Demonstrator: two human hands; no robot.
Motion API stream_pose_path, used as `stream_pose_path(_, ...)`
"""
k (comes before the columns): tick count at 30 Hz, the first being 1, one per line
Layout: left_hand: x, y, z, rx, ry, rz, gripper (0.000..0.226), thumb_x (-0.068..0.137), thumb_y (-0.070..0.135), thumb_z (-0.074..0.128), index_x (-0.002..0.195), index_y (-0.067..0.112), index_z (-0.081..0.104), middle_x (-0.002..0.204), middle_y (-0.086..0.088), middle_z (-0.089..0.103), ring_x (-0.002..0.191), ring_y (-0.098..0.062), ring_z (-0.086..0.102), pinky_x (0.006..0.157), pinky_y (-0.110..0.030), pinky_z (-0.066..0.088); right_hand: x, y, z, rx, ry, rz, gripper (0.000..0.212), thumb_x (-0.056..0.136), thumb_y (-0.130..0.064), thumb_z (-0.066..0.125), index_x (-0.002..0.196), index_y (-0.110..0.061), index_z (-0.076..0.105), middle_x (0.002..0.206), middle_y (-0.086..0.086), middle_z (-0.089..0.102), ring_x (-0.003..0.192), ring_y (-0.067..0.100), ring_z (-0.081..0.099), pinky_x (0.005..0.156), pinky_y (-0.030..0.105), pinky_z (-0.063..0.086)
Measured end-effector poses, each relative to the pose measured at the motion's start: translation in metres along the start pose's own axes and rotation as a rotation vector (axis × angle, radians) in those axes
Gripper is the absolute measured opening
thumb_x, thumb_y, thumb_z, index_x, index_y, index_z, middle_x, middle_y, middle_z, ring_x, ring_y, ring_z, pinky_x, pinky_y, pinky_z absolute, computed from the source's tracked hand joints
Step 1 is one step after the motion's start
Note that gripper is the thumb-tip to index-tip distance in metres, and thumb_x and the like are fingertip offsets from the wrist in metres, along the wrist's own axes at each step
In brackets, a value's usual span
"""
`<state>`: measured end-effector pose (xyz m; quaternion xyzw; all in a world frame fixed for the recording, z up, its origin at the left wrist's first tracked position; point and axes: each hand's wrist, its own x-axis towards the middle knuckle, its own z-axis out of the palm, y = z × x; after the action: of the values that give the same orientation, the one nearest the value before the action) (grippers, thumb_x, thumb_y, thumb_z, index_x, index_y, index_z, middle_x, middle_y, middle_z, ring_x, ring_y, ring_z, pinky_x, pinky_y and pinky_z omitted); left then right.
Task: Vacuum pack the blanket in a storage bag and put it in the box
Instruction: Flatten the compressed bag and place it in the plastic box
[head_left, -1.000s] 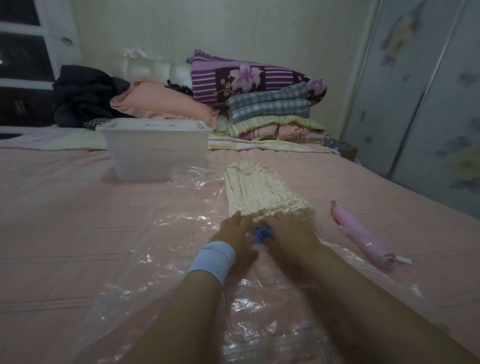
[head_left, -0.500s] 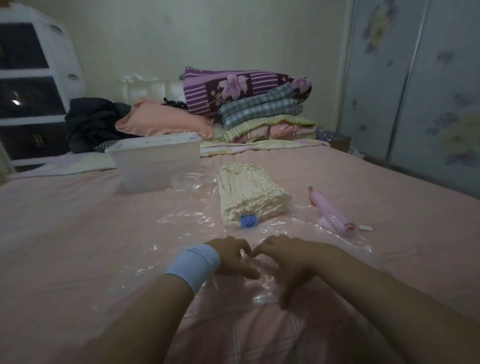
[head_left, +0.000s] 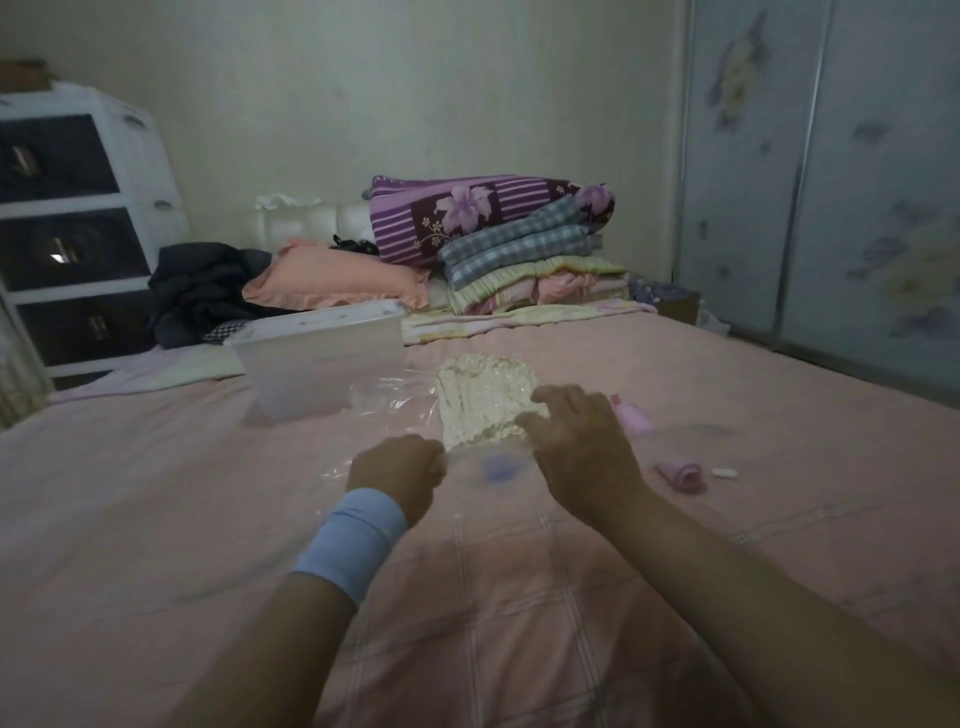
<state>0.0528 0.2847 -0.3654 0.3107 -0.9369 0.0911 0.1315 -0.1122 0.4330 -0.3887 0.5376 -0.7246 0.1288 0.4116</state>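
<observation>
A cream folded blanket (head_left: 480, 402) lies inside a clear plastic storage bag (head_left: 395, 397) on the pink bed. The bag's blue valve (head_left: 500, 467) shows blurred between my hands. My left hand (head_left: 397, 475), with a blue wristband, is curled into a fist that grips the bag's near part. My right hand (head_left: 576, 447) holds the plastic at the blanket's near right corner with curled fingers. The white plastic box (head_left: 322, 358), lid on, stands just left of the blanket at the back.
A pink hand pump (head_left: 680, 475) lies right of my right hand, partly hidden behind it. Stacked quilts and pillows (head_left: 498, 244) fill the head of the bed. A white drawer unit (head_left: 78, 228) stands at the left, wardrobe doors (head_left: 831, 182) at the right.
Both hands have lifted the bag's near part off the bed and carried it toward the blanket. The bare pink sheet now shows where the plastic lay.
</observation>
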Motion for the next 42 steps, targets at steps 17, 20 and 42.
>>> stream_pose_path(17, 0.105, 0.002, 0.042, 0.084, 0.82, 0.069, 0.061, 0.068, 0.004, 0.055, 0.126, 0.021, 0.058, 0.137, -0.01, 0.05, 0.129, -0.033, 0.039, 0.111, -0.051, 0.024, 0.038, 0.022, 0.127, 0.118, -0.621, 0.039, 0.073, 0.095, -0.049, 0.048, 0.159, -0.037, 0.014, 0.169, -0.004, 0.0, 0.155, 0.019, -0.006, 0.118, 0.059, -0.01)
stream_pose_path(20, 0.099, 0.009, 0.078, 0.126, 0.867, 0.412, 0.038, 0.077, 0.008, 0.045, 0.108, 0.02, 0.065, 0.118, -0.007, 0.062, 0.111, -0.029, 0.05, 0.096, -0.042, 0.036, 0.045, 0.026, 0.145, 0.119, -0.585, 0.067, 0.062, 0.1, -0.047, 0.041, 0.157, -0.037, 0.019, 0.168, -0.006, 0.013, 0.155, 0.017, 0.003, 0.118, 0.061, -0.008)
stream_pose_path(42, 0.126, -0.061, 0.154, 0.02, -0.282, -0.166, 0.081, 0.078, 0.086, 0.005, 0.15, 0.049, -0.001, 0.162, 0.013, -0.005, 0.15, -0.025, -0.007, 0.106, -0.071, -0.012, 0.054, 0.052, 0.193, 0.384, -0.576, 0.216, 0.092, 0.067, -0.072, 0.022, 0.155, -0.046, 0.019, 0.166, -0.013, 0.017, 0.153, 0.008, 0.008, 0.119, 0.056, 0.014)
